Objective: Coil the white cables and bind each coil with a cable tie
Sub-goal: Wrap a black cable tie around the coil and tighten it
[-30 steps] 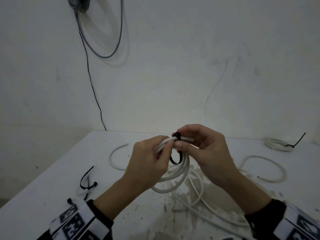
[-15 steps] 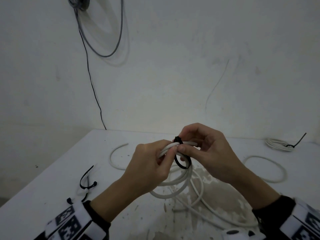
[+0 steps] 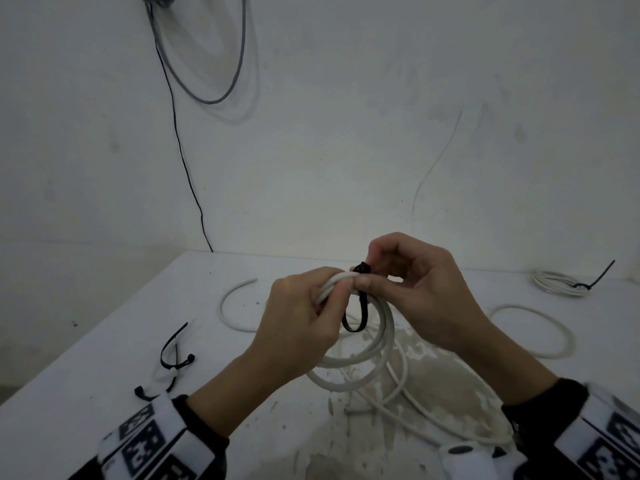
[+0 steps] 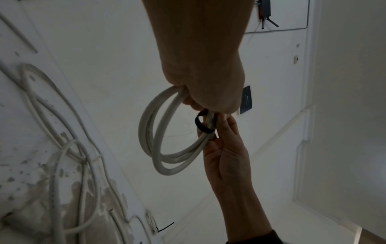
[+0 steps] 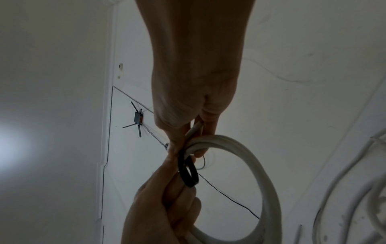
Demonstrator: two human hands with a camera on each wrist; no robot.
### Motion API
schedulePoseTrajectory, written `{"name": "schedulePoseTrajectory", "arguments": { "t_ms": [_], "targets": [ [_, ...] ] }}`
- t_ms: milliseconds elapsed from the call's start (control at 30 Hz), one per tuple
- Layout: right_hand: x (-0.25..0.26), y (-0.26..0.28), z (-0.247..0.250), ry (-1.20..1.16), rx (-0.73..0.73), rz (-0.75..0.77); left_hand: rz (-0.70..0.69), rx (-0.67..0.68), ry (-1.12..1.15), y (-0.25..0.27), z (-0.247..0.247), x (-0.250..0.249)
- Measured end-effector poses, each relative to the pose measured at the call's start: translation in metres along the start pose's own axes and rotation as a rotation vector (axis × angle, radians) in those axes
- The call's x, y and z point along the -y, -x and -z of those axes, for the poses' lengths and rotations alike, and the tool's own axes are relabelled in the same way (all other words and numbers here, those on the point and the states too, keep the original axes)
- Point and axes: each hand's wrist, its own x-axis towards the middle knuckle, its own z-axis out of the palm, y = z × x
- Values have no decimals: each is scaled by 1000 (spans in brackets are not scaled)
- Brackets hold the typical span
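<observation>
I hold a small coil of white cable [image 3: 379,344] above the white table [image 3: 104,358]. My left hand [image 3: 341,289] grips the top of the coil, its fingers curled round the strands. A black cable tie [image 3: 353,318] is looped loosely round those strands and hangs below them. My right hand [image 3: 367,275] pinches the tie at its head, on top of the coil. The left wrist view shows the coil [image 4: 150,132] hanging from my left hand [image 4: 200,102] with the tie [image 4: 201,125] round it. In the right wrist view, the tie [image 5: 188,173] sits between both hands.
A bound coil [image 3: 561,282] with a black tie lies at the back right. Loose white cable [image 3: 533,332] loops across the right and middle of the table, another piece [image 3: 235,306] to the left. Spare black ties [image 3: 173,355] lie near the left edge.
Both hands keep their hold. The tie's loop swung to the right, then came back to hang straight down. My right fingers have shifted slightly at the tie's head.
</observation>
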Motion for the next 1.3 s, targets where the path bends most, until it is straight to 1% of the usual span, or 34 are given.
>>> {"name": "schedulePoseTrajectory", "arguments": {
  "t_ms": [133,200,267,300,400,500,567,700,733,800,867,967,1067,1133,1200,1300],
  "targets": [
    [-4,-2,-5,144,-46,43,132,-28,128,0,-3,4],
    [-3,-3,-5,231,-4,47,198,-63,220,-2,-3,6],
    [-4,-3,-5,328,62,83,244,-87,274,-6,-1,8],
    [-5,-2,-5,376,67,118,255,-83,286,-8,0,8],
    [-8,0,-6,467,14,204,285,-28,325,-10,1,7],
    [-8,1,-6,456,8,203,316,42,369,-9,3,6],
    [-6,2,-6,431,42,179,285,69,334,-9,5,7],
    [0,0,1,404,95,101,171,79,184,-9,8,11],
    [3,-2,4,417,99,109,154,85,161,-8,8,12],
    [7,-3,8,504,102,175,115,107,107,-6,10,13],
    [7,-4,8,505,68,191,71,128,47,-5,11,13],
    [6,-2,6,414,2,204,17,151,12,-6,11,10],
    [5,0,3,377,-71,257,-6,143,19,-8,10,7],
    [4,0,3,312,-128,247,-12,151,26,-8,10,5],
    [3,2,2,257,-139,224,-36,144,26,-9,10,2],
    [5,4,1,207,-95,198,-125,99,-1,-9,11,1]
  ]
}}
